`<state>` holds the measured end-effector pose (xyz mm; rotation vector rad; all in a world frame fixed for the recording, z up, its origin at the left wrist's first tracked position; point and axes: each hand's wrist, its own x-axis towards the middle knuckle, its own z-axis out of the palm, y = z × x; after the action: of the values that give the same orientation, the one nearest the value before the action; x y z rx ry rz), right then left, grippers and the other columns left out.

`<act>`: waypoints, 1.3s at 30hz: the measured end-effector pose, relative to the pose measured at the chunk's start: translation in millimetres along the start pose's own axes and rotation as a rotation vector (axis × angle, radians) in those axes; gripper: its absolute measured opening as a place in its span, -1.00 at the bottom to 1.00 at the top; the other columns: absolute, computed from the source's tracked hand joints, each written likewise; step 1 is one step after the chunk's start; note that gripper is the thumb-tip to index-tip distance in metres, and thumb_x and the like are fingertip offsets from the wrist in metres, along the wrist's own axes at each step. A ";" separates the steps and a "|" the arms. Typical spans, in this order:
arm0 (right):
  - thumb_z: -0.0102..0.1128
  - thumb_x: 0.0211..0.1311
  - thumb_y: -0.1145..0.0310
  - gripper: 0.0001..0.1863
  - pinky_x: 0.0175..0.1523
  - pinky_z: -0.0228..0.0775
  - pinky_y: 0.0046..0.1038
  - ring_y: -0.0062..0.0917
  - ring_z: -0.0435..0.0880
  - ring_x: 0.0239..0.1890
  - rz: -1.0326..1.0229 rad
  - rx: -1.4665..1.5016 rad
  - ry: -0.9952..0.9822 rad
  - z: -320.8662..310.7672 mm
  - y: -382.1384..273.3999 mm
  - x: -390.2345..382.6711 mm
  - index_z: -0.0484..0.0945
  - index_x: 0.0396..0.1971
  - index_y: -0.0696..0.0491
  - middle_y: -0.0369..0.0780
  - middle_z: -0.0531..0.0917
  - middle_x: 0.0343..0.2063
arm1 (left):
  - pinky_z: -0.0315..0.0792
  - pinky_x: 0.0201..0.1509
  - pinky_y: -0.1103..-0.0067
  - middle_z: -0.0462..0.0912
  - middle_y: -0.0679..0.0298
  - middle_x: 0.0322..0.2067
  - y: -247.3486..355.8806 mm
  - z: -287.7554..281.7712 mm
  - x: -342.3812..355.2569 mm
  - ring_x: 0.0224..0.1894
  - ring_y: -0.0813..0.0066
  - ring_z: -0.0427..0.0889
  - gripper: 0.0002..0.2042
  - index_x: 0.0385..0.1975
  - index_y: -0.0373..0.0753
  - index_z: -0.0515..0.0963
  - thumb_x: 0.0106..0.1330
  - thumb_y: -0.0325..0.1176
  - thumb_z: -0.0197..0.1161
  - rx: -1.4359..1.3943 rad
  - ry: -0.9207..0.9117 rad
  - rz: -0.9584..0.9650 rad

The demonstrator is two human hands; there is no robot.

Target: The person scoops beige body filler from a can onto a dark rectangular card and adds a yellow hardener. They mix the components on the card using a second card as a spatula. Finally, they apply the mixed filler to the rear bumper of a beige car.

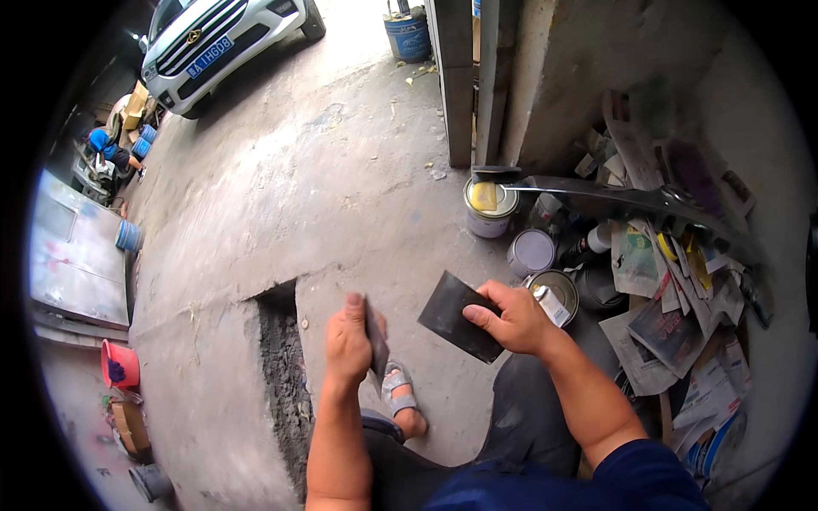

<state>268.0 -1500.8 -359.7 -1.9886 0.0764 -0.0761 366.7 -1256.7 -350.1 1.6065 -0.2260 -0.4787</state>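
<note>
My left hand (pixel 348 341) is closed on a thin dark flat plate (pixel 377 341), seen nearly edge-on and slightly blurred, in the lower middle. My right hand (pixel 511 319) grips a dark square plate (pixel 447 315) by its right side, thumb on its face, tilted over the concrete floor. The two plates are apart. Just beyond my right hand stand paint cans (pixel 532 254) and a small white container (pixel 552 305). A long dark trim piece (pixel 613 196) lies across the upper right, by a can with a yellow item (pixel 484 198) on its lid.
A trench (pixel 285 375) cuts the floor left of my sandalled foot. Newspapers (pixel 656 349) pile by the right wall, near a pillar (pixel 456 85). A white car (pixel 221 47) stands beyond. At left are a person in blue (pixel 106 145), a metal panel (pixel 77 247) and a red bucket (pixel 119 362).
</note>
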 end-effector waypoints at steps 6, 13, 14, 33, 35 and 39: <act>0.15 0.20 0.10 -0.72 -0.41 0.39 -0.16 -0.06 0.57 -0.50 -0.165 -0.226 -0.151 16.2 -3.1 -10.3 0.47 -0.43 0.04 -0.05 0.57 -0.61 | 0.36 -0.43 0.72 0.54 0.37 -0.55 -4.2 36.5 -2.8 -0.51 0.70 0.46 -0.85 -0.28 -0.29 0.48 0.38 -0.33 0.10 0.079 -0.083 0.103; 0.13 0.23 0.10 -0.71 -0.39 0.40 -0.21 -0.08 0.58 -0.46 -0.110 -0.139 -0.123 7.6 4.9 -17.3 0.51 -0.35 0.04 -0.06 0.59 -0.57 | 0.34 -0.40 0.73 0.54 0.46 -0.50 -3.2 38.8 -0.9 -0.46 0.77 0.41 -0.86 -0.39 -0.29 0.52 0.32 -0.35 0.19 0.066 -0.237 -0.087; 0.12 0.23 0.10 -0.71 -0.38 0.40 -0.22 -0.09 0.59 -0.45 -0.085 -0.120 -0.089 5.6 6.4 -18.0 0.52 -0.34 0.05 -0.05 0.59 -0.55 | 0.33 -0.40 0.73 0.54 0.46 -0.51 -3.3 39.3 -0.6 -0.46 0.77 0.41 -0.86 -0.39 -0.30 0.53 0.32 -0.35 0.20 0.066 -0.246 -0.090; 0.10 0.30 0.13 -0.66 -0.35 0.36 -0.44 -0.60 0.51 -0.51 0.236 0.318 0.274 26.1 17.9 -24.6 0.45 -0.39 0.15 -0.17 0.57 -0.60 | 0.23 -0.66 0.74 0.48 0.36 -0.58 -4.8 48.3 7.3 -0.68 0.70 0.38 -0.88 -0.38 -0.22 0.38 0.35 -0.35 0.13 -0.128 -0.199 -0.183; 0.08 0.31 0.10 -0.63 -0.36 0.37 -0.42 -0.55 0.53 -0.52 0.226 0.339 0.304 39.5 22.2 -24.9 0.43 -0.41 0.16 -0.15 0.55 -0.62 | 0.19 -0.74 0.74 0.47 0.37 -0.62 -10.6 55.5 5.4 -0.74 0.67 0.37 -0.87 -0.40 -0.22 0.39 0.34 -0.35 0.14 -0.145 -0.246 -0.231; 0.00 0.34 0.03 -0.57 -0.44 0.33 -0.38 -0.53 0.48 -0.58 0.215 0.366 0.326 45.3 41.2 -27.2 0.35 -0.52 0.12 -0.20 0.50 -0.68 | 0.14 -0.78 0.71 0.30 0.46 -0.75 -22.8 49.6 8.9 -0.79 0.68 0.32 -0.72 -0.60 -0.12 0.32 0.37 -0.26 0.10 0.072 -0.120 -0.191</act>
<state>244.1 -1473.9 -416.2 -1.5781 0.4540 -0.2569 349.9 -1302.8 -375.5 1.6800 -0.1825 -0.7219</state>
